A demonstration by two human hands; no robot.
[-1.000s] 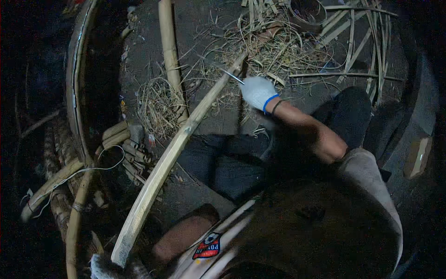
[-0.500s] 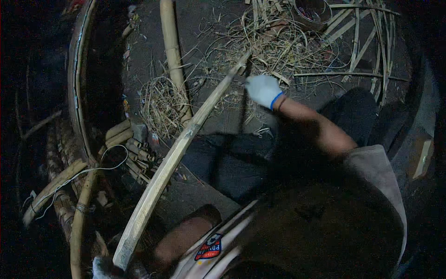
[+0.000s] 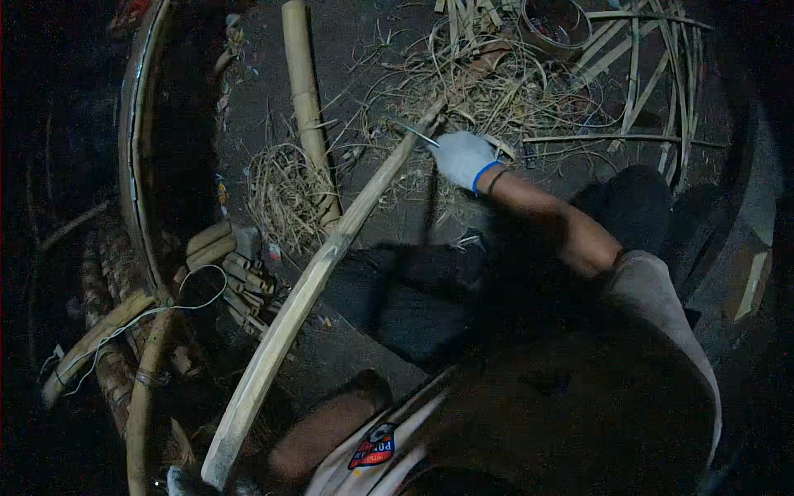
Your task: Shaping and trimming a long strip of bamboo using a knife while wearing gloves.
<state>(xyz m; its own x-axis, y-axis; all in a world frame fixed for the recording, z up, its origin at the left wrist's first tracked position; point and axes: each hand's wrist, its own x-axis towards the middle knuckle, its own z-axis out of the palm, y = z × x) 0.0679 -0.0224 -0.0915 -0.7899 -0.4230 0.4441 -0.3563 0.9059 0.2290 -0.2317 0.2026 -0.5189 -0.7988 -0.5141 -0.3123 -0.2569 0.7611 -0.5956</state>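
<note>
While a blade (image 3: 413,132) is clasped across the pole (image 3: 294,307), upper centre, by the right hand (image 3: 465,159), fingers curled, the left hand's (image 3: 177,482) cannot be discerned.

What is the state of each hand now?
Left hand: at the pale pole's lower end; grip cannot be told.
Right hand: closed, holding a thin blade.

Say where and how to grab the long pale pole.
Probably the middle of the pole, wrapped crosswise from the person's left: it's narrow and unobstructed there. The left grip is at the near end; the right grip has a thin tool across the far part.
</note>
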